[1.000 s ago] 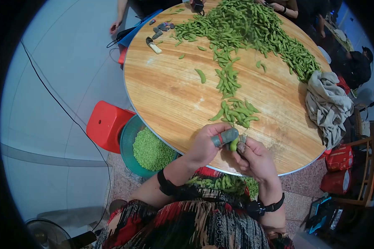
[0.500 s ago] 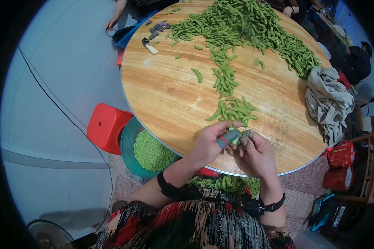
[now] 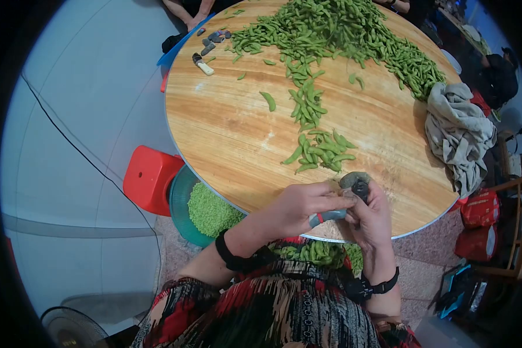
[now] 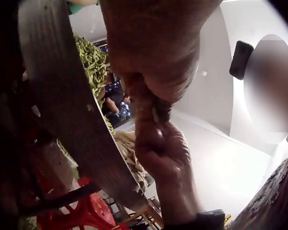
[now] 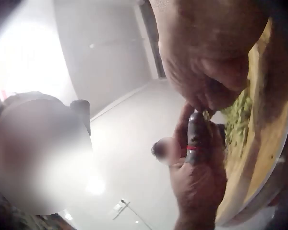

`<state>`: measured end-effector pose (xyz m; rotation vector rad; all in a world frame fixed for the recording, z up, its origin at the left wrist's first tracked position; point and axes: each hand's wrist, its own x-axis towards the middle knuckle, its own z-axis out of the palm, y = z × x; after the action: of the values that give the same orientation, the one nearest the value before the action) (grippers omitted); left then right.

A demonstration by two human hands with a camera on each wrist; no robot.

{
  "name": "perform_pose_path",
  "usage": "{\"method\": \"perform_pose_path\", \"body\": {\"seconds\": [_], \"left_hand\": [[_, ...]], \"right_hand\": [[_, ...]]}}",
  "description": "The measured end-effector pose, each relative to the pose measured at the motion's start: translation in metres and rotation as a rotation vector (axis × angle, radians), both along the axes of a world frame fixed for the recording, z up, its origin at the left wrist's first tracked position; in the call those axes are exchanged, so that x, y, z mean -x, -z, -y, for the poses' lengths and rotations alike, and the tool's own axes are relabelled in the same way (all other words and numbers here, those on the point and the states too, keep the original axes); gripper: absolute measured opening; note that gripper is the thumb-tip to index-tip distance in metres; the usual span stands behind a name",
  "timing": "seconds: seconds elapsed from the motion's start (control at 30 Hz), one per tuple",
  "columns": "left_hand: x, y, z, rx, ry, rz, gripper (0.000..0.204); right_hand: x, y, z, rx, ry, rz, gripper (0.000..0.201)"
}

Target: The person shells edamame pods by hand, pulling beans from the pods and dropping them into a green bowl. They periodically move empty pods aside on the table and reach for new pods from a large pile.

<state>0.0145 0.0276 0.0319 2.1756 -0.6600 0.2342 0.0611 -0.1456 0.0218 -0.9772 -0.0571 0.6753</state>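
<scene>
My left hand (image 3: 307,204) and right hand (image 3: 376,217) meet over the near edge of the round wooden table (image 3: 226,133). Grey covers sit on the left thumb (image 5: 197,136), banded in red, and on the right fingertips (image 3: 354,180). Between the pinching fingers, a yellow-green sliver of a soybean pod (image 5: 206,116) shows in the right wrist view; the rest is hidden by the fingers. Just beyond the hands lies a small group of green soybean pods (image 3: 325,152). More pods (image 3: 313,252) lie in the lap below the table edge.
A large heap of pods (image 3: 330,29) covers the far side. Shelled beans (image 3: 211,211) fill a teal basin (image 3: 178,200) at left, beside a red stool (image 3: 148,180). A crumpled grey cloth (image 3: 458,133) lies at the right edge. Another person's arms (image 3: 197,14) show at the far left.
The green pod seen between the hands, then split open, is now mostly hidden by fingers. The left hand has moved right, its thumb turning toward the right palm.
</scene>
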Motion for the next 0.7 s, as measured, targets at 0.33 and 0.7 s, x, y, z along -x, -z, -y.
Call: {"method": "perform_pose_path", "body": {"seconds": [0.33,0.7], "left_hand": [[0.002,0.018,-0.015,0.718,-0.311,-0.547,0.010],[0.001,0.017,-0.013,1.210,-0.276,-0.665,0.017]], "right_hand": [[-0.021,-0.009,0.041,0.366,-0.686,0.919,0.020],[-0.055,-0.001,-0.009,1.337,-0.076,1.285,0.019]]}}
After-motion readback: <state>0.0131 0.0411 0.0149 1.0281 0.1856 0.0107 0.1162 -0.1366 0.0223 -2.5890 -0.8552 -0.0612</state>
